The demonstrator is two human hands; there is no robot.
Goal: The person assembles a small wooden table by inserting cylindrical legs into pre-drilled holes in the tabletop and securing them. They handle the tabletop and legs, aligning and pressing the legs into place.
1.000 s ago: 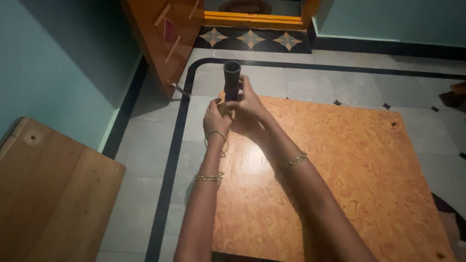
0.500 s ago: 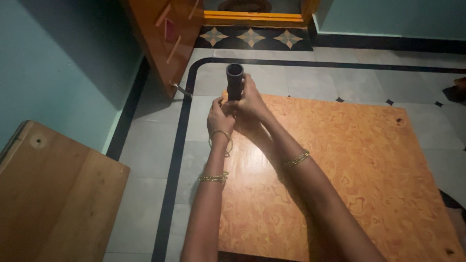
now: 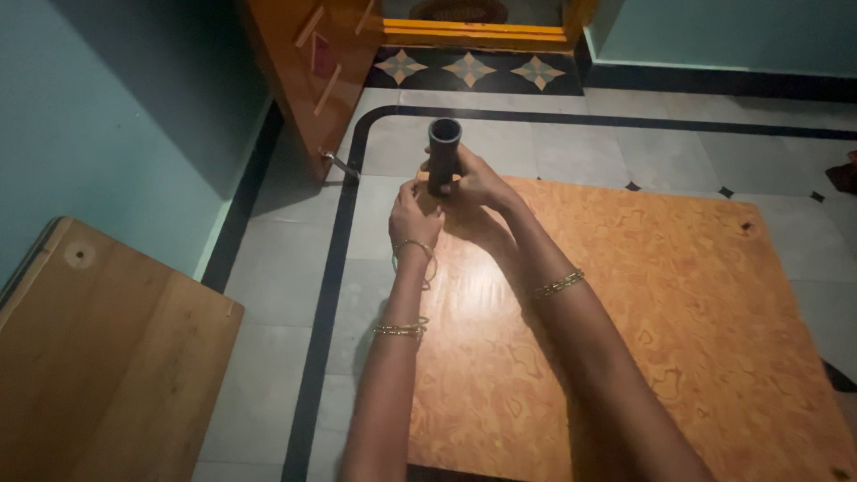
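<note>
On the tiled floor [image 3: 625, 152], an orange board's [image 3: 643, 303] corner bears a black tube [image 3: 444, 153], right hand [image 3: 478, 181] gripping it, left hand [image 3: 413, 212] closed at its base.

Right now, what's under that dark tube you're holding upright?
The dark tube stands at the far corner of the orange wooden board. Left hand and right hand cover its base, so contact is hidden.

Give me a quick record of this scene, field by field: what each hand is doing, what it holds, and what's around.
held object: dark tube, upright, open end up
right hand: wrapped around the tube's lower part
left hand: at the tube's base, beside the right hand; grip unclear
position: at the far corner of the orange patterned board
board: lies flat on the tiled floor
wrists: gold bangles on both
left side: wooden panel by the teal wall
far end: orange wooden door
</note>
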